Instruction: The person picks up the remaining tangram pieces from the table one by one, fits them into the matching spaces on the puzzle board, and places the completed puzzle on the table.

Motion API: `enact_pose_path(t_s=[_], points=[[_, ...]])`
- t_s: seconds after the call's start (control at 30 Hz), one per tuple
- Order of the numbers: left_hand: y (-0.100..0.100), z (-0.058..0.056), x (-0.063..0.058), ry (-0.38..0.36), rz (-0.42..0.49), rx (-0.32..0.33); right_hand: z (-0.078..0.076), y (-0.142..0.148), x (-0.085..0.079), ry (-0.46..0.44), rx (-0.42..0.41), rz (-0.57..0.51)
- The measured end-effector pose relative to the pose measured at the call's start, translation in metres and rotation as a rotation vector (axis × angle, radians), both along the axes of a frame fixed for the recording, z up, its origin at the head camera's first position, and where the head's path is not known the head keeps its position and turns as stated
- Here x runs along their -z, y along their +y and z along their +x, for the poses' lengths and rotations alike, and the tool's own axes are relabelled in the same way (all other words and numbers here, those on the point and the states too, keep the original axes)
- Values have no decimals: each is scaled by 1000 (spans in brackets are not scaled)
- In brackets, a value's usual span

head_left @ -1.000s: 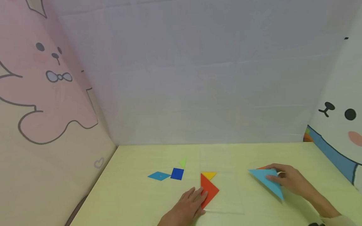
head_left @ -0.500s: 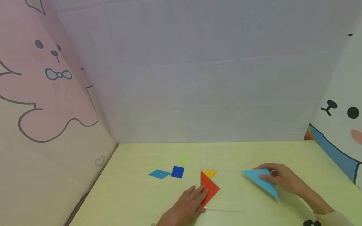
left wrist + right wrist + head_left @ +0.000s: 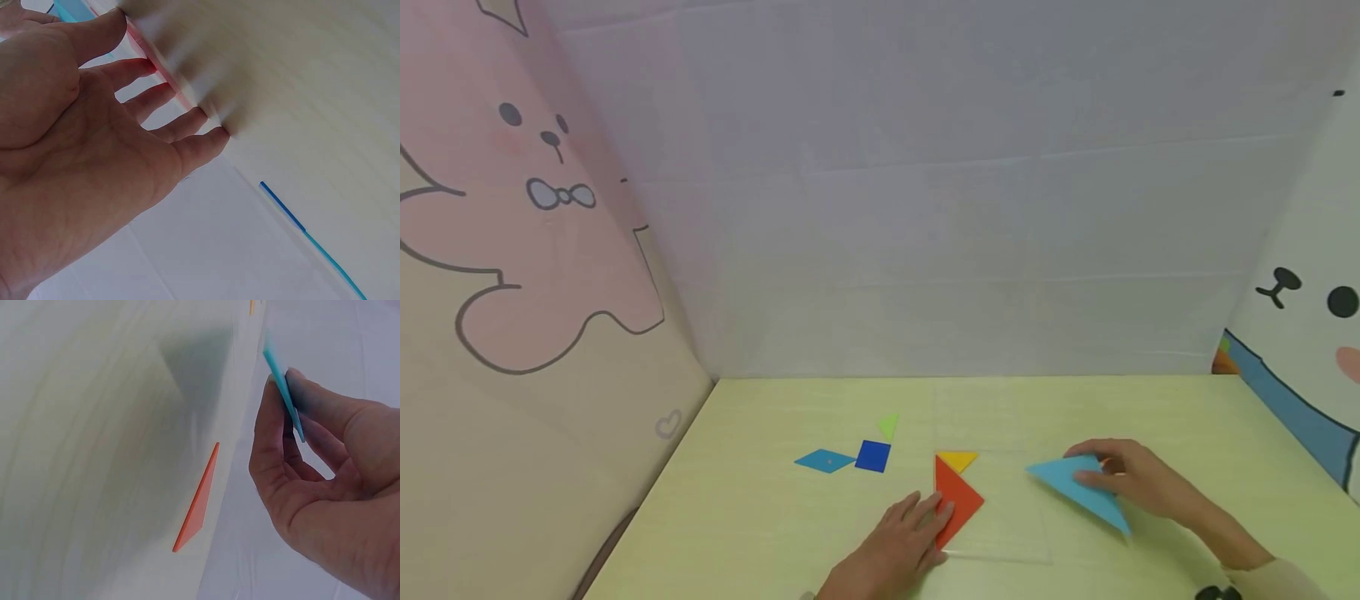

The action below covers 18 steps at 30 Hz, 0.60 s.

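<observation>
My left hand (image 3: 886, 546) rests its extended fingers on the left edge of a flat red triangle (image 3: 959, 502), which lies on the table. A small yellow triangle (image 3: 957, 460) touches or nearly touches the red one's upper edge. On the right, my right hand (image 3: 1138, 479) pinches a large light-blue triangle (image 3: 1075, 481) between thumb and fingers. The right wrist view shows this light-blue triangle (image 3: 286, 394) held above the table, casting a shadow. Below it lies an orange-red piece (image 3: 201, 509), hidden in the head view.
Left of the middle, a dark-blue square (image 3: 872, 457) lies between a blue parallelogram (image 3: 822, 461) and a pale green triangle (image 3: 889, 426). Faint outlines of a clear square sheet (image 3: 1011, 529) surround the red triangle's right side. Patterned cloth walls (image 3: 880, 208) enclose the table.
My right hand has carried the light-blue triangle leftward. The orange-red piece seen behind it earlier is now out of sight in the head view. My left hand stays on the red triangle.
</observation>
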<state>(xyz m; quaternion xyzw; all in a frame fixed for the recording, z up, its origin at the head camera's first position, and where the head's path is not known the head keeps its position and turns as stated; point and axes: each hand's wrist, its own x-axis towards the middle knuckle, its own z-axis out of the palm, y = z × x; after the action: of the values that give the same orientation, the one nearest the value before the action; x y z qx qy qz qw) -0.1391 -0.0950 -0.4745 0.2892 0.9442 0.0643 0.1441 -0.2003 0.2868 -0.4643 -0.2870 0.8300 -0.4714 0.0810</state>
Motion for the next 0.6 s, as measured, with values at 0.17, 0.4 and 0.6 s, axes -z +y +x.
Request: enact_pose_path(t_s=[0.17, 0.4, 0.6], points=[[0, 1, 0, -4, 5, -1, 0, -6, -1, 46, -45, -6], [0, 1, 1, -1, 1, -9, -1, -15, -2, 90, -130, -50], [-1, 0, 0, 7, -2, -2, 0, -24, -3, 106, -165, -70]])
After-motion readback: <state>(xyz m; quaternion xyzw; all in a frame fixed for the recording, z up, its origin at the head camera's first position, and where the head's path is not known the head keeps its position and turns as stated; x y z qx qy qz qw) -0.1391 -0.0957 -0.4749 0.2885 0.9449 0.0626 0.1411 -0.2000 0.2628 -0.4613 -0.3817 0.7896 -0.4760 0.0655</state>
